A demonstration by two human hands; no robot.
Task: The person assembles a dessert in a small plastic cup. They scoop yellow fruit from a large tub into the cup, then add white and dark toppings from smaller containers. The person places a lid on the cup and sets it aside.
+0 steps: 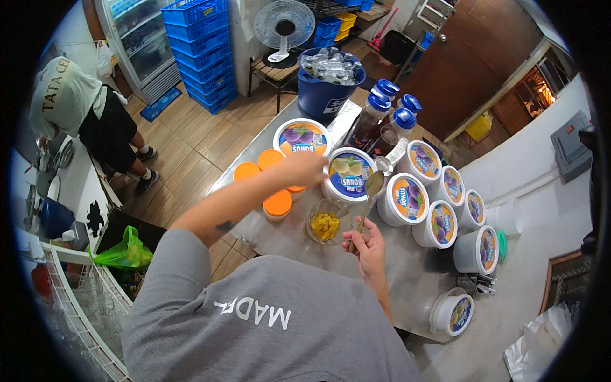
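My left hand (pixel 307 167) reaches across the steel counter (pixel 286 239), its fingers curled on the left rim of a white round tub (pixel 349 176) whose lid shows yellow fruit. My right hand (pixel 367 247) grips the handle of a long metal spoon (pixel 372 188). The spoon's bowl points up and away, over the gap between that tub and the one to its right. A small clear cup (pixel 324 225) with yellow fruit pieces stands just left of my right hand, between my two arms.
Several white tubs (pixel 442 223) with purple labels line the counter's right side. Orange-lidded jars (pixel 277 204) stand at the left, blue-capped bottles (pixel 374 118) and a blue bucket of ice bags (pixel 328 86) behind. Another person (pixel 83 108) stands far left near blue crates (pixel 202 51).
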